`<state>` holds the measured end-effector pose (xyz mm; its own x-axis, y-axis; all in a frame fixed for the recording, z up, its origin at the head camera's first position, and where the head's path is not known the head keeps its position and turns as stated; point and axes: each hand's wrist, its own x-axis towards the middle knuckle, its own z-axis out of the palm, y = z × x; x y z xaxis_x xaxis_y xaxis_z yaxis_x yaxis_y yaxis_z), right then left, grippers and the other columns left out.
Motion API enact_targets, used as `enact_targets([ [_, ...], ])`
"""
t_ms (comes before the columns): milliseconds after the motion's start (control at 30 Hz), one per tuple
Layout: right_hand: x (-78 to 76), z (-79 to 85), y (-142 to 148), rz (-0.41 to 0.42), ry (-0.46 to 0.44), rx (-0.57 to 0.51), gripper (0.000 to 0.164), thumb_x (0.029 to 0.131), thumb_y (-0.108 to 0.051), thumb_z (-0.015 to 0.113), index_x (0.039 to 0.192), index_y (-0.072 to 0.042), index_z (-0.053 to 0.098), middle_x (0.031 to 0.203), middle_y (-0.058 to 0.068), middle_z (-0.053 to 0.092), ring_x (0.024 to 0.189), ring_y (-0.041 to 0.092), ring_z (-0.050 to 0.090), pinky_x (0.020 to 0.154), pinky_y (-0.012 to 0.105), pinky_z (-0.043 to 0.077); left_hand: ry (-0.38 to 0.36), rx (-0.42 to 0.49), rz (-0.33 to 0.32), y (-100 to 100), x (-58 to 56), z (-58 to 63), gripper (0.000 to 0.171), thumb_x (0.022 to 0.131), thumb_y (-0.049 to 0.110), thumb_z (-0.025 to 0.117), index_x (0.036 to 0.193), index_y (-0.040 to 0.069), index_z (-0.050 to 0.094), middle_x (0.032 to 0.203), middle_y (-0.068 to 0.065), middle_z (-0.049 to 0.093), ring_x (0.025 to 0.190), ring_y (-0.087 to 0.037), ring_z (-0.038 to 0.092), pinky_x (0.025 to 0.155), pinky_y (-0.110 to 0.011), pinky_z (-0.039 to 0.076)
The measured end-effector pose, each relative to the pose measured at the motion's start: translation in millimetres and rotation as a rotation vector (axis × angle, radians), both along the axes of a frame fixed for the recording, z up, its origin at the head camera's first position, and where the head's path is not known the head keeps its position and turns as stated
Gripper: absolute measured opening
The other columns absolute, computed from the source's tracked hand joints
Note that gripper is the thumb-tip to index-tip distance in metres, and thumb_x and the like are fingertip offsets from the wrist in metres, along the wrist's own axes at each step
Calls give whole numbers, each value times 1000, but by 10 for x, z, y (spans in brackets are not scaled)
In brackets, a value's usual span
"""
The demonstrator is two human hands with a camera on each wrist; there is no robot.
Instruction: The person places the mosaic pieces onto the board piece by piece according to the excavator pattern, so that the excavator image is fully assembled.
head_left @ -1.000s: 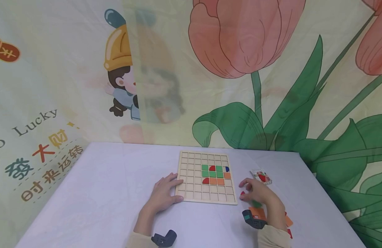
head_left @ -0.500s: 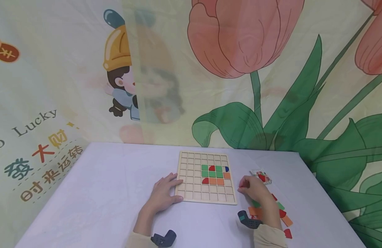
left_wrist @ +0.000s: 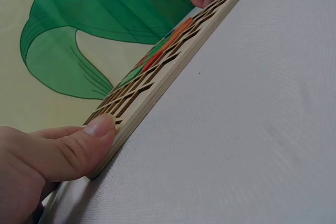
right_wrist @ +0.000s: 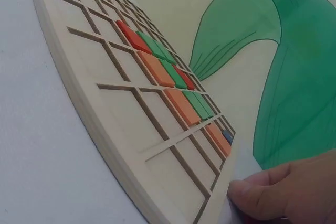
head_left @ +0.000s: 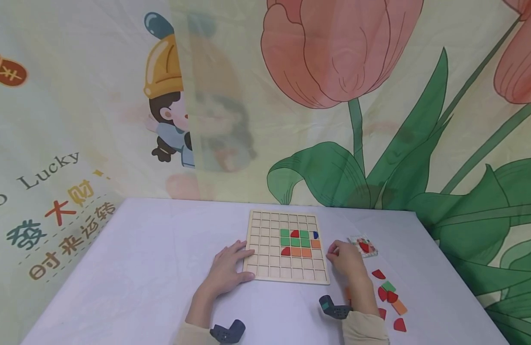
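The hand (right_wrist: 289, 190) is just beside a gridded wooden board (right_wrist: 94, 56) bearing coloured tiles (right_wrist: 181, 106).

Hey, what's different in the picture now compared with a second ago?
The right hand moved left, closer to the grid board, apparently taking the red piece once near its thumb, now hidden. More loose pieces show beside its forearm. The left hand and the pieces in the board stayed put.
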<state>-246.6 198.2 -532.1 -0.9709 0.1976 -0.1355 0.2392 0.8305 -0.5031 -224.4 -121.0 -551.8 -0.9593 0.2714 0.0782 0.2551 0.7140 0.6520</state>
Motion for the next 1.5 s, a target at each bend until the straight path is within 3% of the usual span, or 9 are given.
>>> enact_targets([
  [167, -11, 56, -57, -44, 62, -26, 19, 86, -14, 70, 102, -6, 64, 92, 12, 65, 82, 22, 56, 76, 37, 57, 1, 1, 3, 5, 6, 16, 58, 75, 32, 76, 128, 15, 60, 148, -8, 42, 143, -29, 28, 119, -51, 15],
  [300, -30, 119, -151, -17, 99, -56, 20, 88, -11, 67, 107, -7, 66, 98, 12, 67, 86, 23, 59, 80, 38, 57, 6, -1, 3, 4, 12, 28, 58, 75, 32, 76, 127, 15, 60, 148, -9, 43, 143, -29, 28, 119, -51, 15],
  [667, -41, 100, -272, 38, 89, -104, 14, 86, -8, 69, 100, -8, 70, 92, 7, 64, 83, 19, 55, 75, 31, 57, 10, -6, -3, -6, 15, 14, 58, 74, 32, 76, 127, 14, 60, 147, -10, 44, 143, -30, 29, 119, -52, 16],
  [1167, -53, 39, -261, 46, 52, -106, 8, 87, -11, 69, 94, -9, 70, 83, 4, 64, 77, 17, 53, 66, 25, 51, 19, 4, -4, -6, 17, 17, 58, 74, 33, 77, 126, 14, 61, 147, -9, 44, 142, -30, 29, 119, -52, 16],
  [1500, -62, 27, -278, 37, 40, -85, 4, 86, -9, 69, 89, -10, 67, 82, 4, 64, 76, 17, 53, 68, 25, 53, 20, -1, -17, -15, 1, 13, 58, 74, 33, 76, 127, 14, 60, 147, -10, 44, 142, -31, 30, 118, -53, 17],
])
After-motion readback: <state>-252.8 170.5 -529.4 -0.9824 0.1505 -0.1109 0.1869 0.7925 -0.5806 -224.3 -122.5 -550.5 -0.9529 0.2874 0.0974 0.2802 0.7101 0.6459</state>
